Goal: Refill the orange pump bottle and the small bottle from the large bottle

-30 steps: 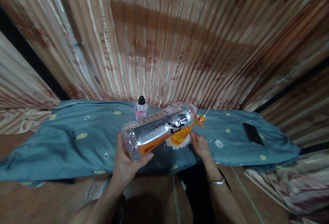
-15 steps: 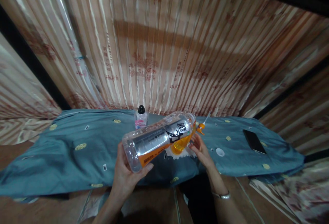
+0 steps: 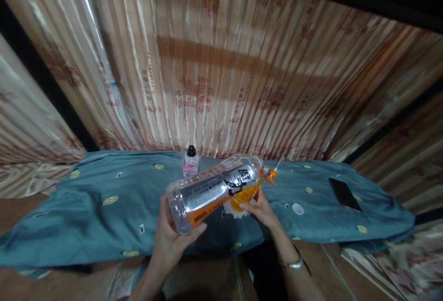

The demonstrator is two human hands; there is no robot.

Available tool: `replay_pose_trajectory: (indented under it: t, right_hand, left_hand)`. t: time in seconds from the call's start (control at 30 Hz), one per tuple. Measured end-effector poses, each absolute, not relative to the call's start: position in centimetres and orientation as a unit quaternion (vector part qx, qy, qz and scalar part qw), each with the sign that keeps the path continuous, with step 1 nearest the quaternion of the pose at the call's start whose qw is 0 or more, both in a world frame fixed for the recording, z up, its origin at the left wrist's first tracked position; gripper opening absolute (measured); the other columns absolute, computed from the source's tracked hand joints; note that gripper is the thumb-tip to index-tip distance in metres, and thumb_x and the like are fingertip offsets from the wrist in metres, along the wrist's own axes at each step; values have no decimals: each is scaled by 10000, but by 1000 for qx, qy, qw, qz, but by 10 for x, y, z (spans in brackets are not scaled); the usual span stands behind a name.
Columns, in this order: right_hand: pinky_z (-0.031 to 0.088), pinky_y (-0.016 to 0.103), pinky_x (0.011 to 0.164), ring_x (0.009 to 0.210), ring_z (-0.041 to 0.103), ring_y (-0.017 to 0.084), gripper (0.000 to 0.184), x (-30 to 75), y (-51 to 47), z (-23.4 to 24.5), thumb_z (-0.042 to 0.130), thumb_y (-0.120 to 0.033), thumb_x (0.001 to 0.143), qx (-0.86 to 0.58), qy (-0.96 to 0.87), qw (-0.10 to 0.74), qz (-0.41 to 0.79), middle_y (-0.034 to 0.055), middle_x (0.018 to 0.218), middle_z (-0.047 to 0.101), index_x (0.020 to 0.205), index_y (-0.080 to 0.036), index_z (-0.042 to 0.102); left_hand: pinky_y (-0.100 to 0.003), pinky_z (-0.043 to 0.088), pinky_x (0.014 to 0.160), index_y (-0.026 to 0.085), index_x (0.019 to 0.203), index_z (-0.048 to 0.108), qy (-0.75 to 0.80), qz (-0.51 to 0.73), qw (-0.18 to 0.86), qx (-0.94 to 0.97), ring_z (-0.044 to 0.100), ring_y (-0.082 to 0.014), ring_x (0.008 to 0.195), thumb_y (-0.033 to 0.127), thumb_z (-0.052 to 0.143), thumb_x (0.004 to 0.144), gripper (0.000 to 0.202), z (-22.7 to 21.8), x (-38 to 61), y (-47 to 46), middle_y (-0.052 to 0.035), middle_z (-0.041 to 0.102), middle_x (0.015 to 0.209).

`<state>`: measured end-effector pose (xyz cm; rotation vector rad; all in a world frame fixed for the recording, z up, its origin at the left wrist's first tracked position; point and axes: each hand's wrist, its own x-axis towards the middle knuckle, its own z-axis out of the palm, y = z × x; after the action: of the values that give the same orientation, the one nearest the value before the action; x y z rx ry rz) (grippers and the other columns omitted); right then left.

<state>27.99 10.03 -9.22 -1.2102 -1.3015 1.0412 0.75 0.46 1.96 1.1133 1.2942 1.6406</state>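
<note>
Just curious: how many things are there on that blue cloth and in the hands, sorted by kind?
Bottles: 2 (big bottle gripped by the left hand, right hand touching it; small bottle standing on the cloth)
Phone: 1
White disc: 1
Orange nozzle: 1
White lacy pad: 1
Total: 6
</note>
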Motion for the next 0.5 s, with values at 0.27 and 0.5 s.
replay_pose_trajectory:
  t: [0.27,0.5]
  right_hand:
    - [554,539,991,1061,726,332,917,272,104,-95,931,-463,544,-530,-546,510,402,103,1166,751,1311,-215,493]
    - [596,534,887,936,747,340,785,271,106,-97,916,-551,523,-571,-553,509,331,84,1030,774,1146,-227,565]
  left_hand:
    - [-437,593,926,240,1231,500,480,645,376,461,716,-322,1102,368,909,556,800,17,4,9,-103,715,1205]
    - [-448,581,970,243,1251,496,486,627,386,471,694,-327,1156,353,908,543,827,18,-1,11,-94,697,1244]
